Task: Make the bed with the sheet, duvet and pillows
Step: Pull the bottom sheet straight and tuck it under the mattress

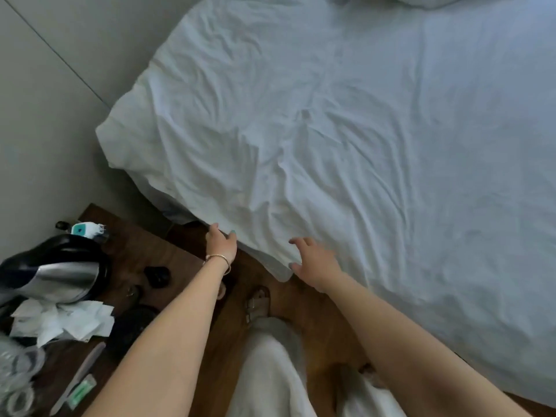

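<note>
Duvet (pixel 331 145) edge pinched in left hand (pixel 221 245), spread-fingered right hand (pixel 314 263) just beside.

A bedroom in a home or hotel room: a bed (pixel 361 130) with rumpled white bedding fills most of the view. Just left of the bed stands a dark wooden side table (pixel 126 260) cluttered with an electric kettle (pixel 57 275) and crumpled tissues (pixel 63 322); wooden flooring (pixel 325 326) runs beside the bed.
</note>
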A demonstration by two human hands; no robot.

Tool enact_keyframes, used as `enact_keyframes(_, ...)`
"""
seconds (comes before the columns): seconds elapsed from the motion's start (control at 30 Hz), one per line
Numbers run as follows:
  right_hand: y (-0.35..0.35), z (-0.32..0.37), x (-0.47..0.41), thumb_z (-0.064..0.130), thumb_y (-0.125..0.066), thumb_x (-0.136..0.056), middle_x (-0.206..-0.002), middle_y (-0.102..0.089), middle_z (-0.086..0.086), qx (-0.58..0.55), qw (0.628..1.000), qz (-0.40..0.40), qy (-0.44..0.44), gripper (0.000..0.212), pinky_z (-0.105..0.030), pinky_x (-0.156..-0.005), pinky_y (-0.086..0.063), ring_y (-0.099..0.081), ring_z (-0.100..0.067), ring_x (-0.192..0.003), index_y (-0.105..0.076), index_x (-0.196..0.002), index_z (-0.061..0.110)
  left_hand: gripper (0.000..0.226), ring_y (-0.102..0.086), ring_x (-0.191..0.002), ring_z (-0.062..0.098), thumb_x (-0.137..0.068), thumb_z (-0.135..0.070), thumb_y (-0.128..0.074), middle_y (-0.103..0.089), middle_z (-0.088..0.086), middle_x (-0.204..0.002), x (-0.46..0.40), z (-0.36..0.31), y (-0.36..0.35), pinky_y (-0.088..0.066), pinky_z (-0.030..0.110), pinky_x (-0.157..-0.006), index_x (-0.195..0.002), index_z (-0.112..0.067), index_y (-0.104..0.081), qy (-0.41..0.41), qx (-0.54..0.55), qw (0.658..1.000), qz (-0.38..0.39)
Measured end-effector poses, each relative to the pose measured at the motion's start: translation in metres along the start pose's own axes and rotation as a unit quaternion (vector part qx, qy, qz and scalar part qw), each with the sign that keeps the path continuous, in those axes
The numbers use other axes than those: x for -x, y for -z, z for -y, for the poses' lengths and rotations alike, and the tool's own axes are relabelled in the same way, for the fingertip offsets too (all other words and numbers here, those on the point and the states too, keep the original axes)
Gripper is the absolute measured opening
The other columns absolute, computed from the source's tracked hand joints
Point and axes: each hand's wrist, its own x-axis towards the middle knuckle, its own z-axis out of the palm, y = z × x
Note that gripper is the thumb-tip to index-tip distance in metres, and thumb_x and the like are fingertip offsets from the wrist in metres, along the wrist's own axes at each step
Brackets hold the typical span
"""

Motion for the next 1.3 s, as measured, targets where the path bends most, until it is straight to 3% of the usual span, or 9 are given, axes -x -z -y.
enact_keyframes(0.2,-0.014,0.133,-0.108,0.057,-0.058,-0.085,-0.160,0.003,-0.003,0.098,0.989,-0.112,0.000,0.088,-0.052,-0.112,-0.026,-0.004,-0.041,-0.143,0.003,-0.148,0.047,0.061,-0.041,-0.128,0.039,-0.099,-0.020,-0.048,-0.019,0.017,-0.152,-0.122,0.014,0.083,-0.036,0.044,-0.107,-0.151,-0.016,-0.017,0.011,0.141,0.985,-0.097)
enact_keyframes(0.4,-0.020,0.193,-0.181,0.056,-0.062,-0.083,-0.156,0.020,-0.007,0.145,0.981,-0.128,-0.006,0.094,-0.057,-0.112,-0.023,0.002,-0.048,-0.142,0.008,-0.146,0.049,0.054,-0.038,-0.135,0.033,-0.099,-0.010,-0.044,-0.030,0.015,-0.151,-0.224,0.017,0.129,-0.032,0.046,-0.113,-0.149,-0.011,-0.024,0.009,0.255,0.961,-0.110)
enact_keyframes(0.5,-0.032,0.199,-0.198,0.056,-0.062,-0.083,-0.156,0.016,-0.007,0.184,0.975,-0.120,0.015,0.092,-0.060,-0.113,-0.019,0.002,-0.047,-0.141,0.005,-0.147,0.049,0.058,-0.034,-0.139,0.028,-0.099,-0.011,-0.046,-0.029,0.011,-0.153,-0.250,0.003,0.146,-0.029,0.042,-0.115,-0.151,-0.015,-0.020,-0.015,0.301,0.944,-0.137)
enact_keyframes(0.67,-0.046,0.204,-0.214,0.053,-0.078,-0.066,-0.157,-0.012,-0.010,0.225,0.961,-0.160,0.002,0.098,-0.071,-0.103,-0.023,-0.013,-0.050,-0.136,-0.022,-0.146,0.045,0.093,-0.013,-0.146,0.030,-0.091,-0.024,-0.062,0.009,0.012,-0.159,-0.292,0.004,0.161,-0.021,0.041,-0.116,-0.151,-0.035,0.008,0.017,0.273,0.955,-0.112)
enact_keyframes(0.9,-0.064,0.198,-0.222,0.049,-0.089,-0.049,-0.152,-0.029,-0.015,0.266,0.946,-0.182,0.027,0.107,-0.073,-0.095,-0.035,-0.029,-0.051,-0.132,-0.037,-0.142,0.040,0.132,-0.026,-0.137,0.025,-0.052,-0.026,-0.094,-0.005,0.007,-0.154,-0.325,0.012,0.179,-0.031,0.032,-0.108,-0.148,-0.033,-0.004,0.015,0.383,0.903,-0.193)
enact_keyframes(1.07,-0.058,0.210,-0.229,0.047,-0.092,-0.045,-0.154,-0.024,-0.016,0.287,0.943,-0.165,-0.015,0.117,-0.075,-0.097,-0.026,-0.022,-0.050,-0.135,-0.030,-0.144,0.038,0.122,-0.046,-0.126,0.026,-0.058,-0.022,-0.092,-0.036,0.010,-0.144,-0.335,0.029,0.191,-0.043,0.042,-0.104,-0.147,-0.019,-0.009,0.102,0.544,0.813,-0.180)
enact_keyframes(1.17,-0.066,0.217,-0.229,0.054,-0.083,-0.059,-0.160,0.008,-0.014,0.321,0.939,-0.112,-0.051,0.120,-0.074,-0.103,-0.011,0.003,-0.049,-0.141,-0.002,-0.147,0.044,0.078,-0.063,-0.108,0.023,-0.072,-0.021,-0.085,-0.059,0.011,-0.129,-0.334,0.047,0.205,-0.055,0.039,-0.086,-0.138,-0.007,-0.045,0.134,0.641,0.750,-0.089)
enact_keyframes(1.23,-0.071,0.218,-0.228,0.052,-0.081,-0.062,-0.160,0.015,-0.013,0.334,0.935,-0.113,-0.044,0.122,-0.074,-0.103,-0.007,0.007,-0.050,-0.141,0.004,-0.148,0.045,0.049,-0.067,-0.103,0.026,-0.078,-0.017,-0.080,-0.067,0.011,-0.119,-0.330,0.050,0.216,-0.056,0.038,-0.081,-0.122,-0.008,-0.061,0.096,0.658,0.746,-0.031)
enact_keyframes(1.3,-0.071,0.219,-0.228,0.051,-0.085,-0.056,-0.162,0.009,-0.014,0.341,0.934,-0.099,-0.036,0.127,-0.075,-0.102,-0.008,0.004,-0.051,-0.141,-0.001,-0.150,0.044,0.049,-0.065,-0.108,0.028,-0.077,-0.009,-0.079,-0.066,0.011,-0.119,-0.327,0.047,0.226,-0.055,0.042,-0.088,-0.123,-0.008,-0.061,0.049,0.666,0.743,-0.029)
